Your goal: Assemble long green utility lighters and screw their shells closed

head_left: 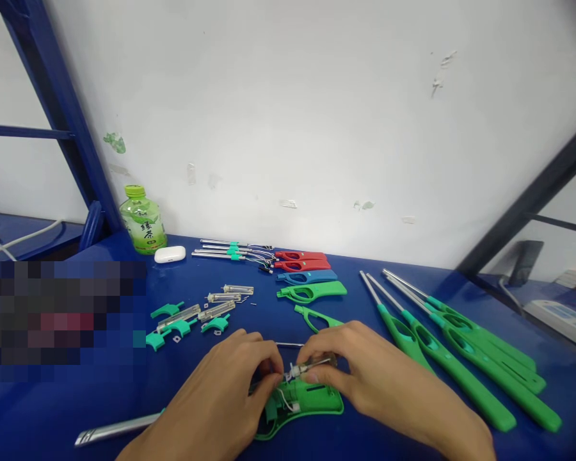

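My right hand (360, 371) is closed around a clear lighter fuel tank (322, 363), its pale valve end turned toward my left hand. Thumb and fingertips of my left hand (230, 390) pinch together at that valve end; what sits between them is too small and covered to make out. Beneath both hands lies an opened green lighter handle half (317, 402), with a white wire (287, 402) inside. A silver lighter barrel (120, 428) runs out to the left, partly behind my left wrist.
Left of my hands lie several clear fuel tanks (216, 311) and teal triggers (216, 324). Metal rods (221, 250) and red handle shells (302, 265) rest near the wall. Several green lighters (465, 358) lie right. A tea bottle (143, 224) and white case (169, 254) stand back left.
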Demonstrator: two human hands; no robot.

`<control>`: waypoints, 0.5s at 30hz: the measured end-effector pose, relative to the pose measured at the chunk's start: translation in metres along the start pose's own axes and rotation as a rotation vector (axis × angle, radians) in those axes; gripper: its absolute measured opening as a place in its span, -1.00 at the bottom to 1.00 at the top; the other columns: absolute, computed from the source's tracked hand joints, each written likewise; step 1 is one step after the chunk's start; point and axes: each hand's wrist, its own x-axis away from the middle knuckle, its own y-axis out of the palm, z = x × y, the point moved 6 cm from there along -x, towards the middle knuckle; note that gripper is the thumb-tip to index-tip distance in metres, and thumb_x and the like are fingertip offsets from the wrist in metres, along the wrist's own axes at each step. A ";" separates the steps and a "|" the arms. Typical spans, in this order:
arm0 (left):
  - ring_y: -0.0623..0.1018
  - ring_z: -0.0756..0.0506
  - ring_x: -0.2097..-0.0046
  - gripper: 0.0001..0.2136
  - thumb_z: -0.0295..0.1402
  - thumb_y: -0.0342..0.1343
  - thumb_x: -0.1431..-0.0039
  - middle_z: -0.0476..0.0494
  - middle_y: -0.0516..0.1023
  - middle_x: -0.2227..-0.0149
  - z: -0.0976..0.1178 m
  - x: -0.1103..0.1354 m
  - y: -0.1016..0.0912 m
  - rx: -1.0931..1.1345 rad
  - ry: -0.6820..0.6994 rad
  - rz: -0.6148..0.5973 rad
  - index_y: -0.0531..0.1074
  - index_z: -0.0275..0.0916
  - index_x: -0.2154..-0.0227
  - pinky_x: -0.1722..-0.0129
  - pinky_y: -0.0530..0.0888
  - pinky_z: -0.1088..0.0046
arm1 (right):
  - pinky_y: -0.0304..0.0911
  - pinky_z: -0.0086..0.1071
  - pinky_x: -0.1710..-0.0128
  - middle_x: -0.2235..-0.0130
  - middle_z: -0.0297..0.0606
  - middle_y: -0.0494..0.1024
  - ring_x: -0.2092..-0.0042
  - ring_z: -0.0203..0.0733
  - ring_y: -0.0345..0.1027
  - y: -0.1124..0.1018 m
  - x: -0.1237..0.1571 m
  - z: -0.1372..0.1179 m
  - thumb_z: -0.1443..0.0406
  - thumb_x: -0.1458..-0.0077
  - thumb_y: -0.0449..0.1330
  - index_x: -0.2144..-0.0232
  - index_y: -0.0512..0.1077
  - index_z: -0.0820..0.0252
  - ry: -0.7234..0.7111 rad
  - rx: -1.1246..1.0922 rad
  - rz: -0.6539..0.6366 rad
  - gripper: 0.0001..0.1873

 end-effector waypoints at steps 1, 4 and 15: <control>0.58 -0.20 0.07 -0.79 -0.32 0.05 -0.46 -0.04 0.66 0.22 0.000 0.000 0.000 -0.002 0.001 0.000 0.59 -0.06 0.25 0.03 0.38 0.21 | 0.40 -0.24 -0.02 0.06 -0.41 0.83 -0.05 0.02 0.66 0.001 0.000 -0.001 0.30 -0.47 0.41 0.06 0.78 -0.12 -0.004 -0.002 -0.002 -0.84; 0.57 -0.22 0.07 -0.77 -0.30 0.02 -0.47 -0.05 0.64 0.21 0.000 0.001 0.001 -0.007 -0.001 0.006 0.58 -0.06 0.26 -0.01 0.39 0.17 | 0.40 -0.25 0.00 0.08 -0.41 0.84 -0.02 0.02 0.67 0.001 0.001 -0.002 0.31 -0.46 0.41 0.09 0.77 -0.11 -0.012 -0.012 0.009 -0.85; 0.56 -0.21 0.11 -0.76 -0.29 0.02 -0.46 -0.07 0.59 0.23 0.001 0.003 -0.001 -0.007 -0.002 0.019 0.57 -0.08 0.28 -0.08 0.40 0.15 | 0.38 -0.26 0.02 0.10 -0.43 0.83 0.00 -0.01 0.69 -0.001 0.001 -0.004 0.32 -0.43 0.43 0.10 0.76 -0.11 -0.010 -0.008 0.026 -0.85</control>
